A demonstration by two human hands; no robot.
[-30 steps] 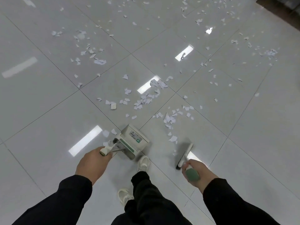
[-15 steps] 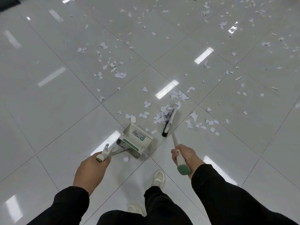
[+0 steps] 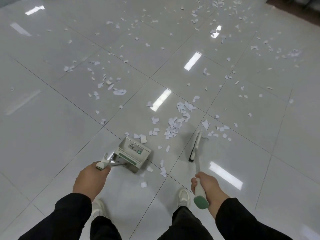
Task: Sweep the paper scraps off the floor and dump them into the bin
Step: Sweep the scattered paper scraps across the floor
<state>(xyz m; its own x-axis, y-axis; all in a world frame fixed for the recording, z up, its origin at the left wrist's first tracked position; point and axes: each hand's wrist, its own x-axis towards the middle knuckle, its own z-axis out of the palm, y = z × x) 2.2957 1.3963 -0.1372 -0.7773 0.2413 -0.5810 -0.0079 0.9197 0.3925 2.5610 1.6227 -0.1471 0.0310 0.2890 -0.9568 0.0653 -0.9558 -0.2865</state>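
Step in hand: gathering the nearest cluster of scraps toward the dustpan; judged early in the task, most of the floor not yet swept.
Left hand point(image 3: 90, 181): at 7 o'clock, fingers wrapped round the dustpan handle point(image 3: 103, 163).
Right hand point(image 3: 206, 185): at 5 o'clock, fingers wrapped round the broom handle point(image 3: 199, 187), green cap toward the body.
Dustpan point(image 3: 132, 152): resting on the floor just below centre, mouth facing 12 to 1 o'clock.
Broom head point(image 3: 194, 146): at about 3 o'clock of the dustpan, near it but apart, bristle edge toward the dustpan.
Nearest scraps point(image 3: 173, 129): dense cluster between dustpan mouth and broom head, slightly toward 12 o'clock.
Further scraps: patch at 10 o'clock point(image 3: 110, 85); wide scatter from 12 to 2 o'clock point(image 3: 216, 32); a few loose pieces behind the dustpan at 6 o'clock point(image 3: 162, 170).
Advice, sweeping: short low strokes from 3 toward 9 o'clock, bristles flat on the tile; light paper likely to flutter under fast strokes.
Advice, dustpan: front lip pressed tight to the tile, otherwise scraps likely to slide under.
Dustpan contents: cannot tell; inside hidden by the top cover; one or two scraps touching the mouth point(image 3: 142, 138).
Bin: not in view.
Floor point(image 3: 52, 135): glossy pale tile, ceiling lights reflected.
Risk: pieces at 6 o'clock easily missed or trodden by the shoes point(image 3: 183, 196).
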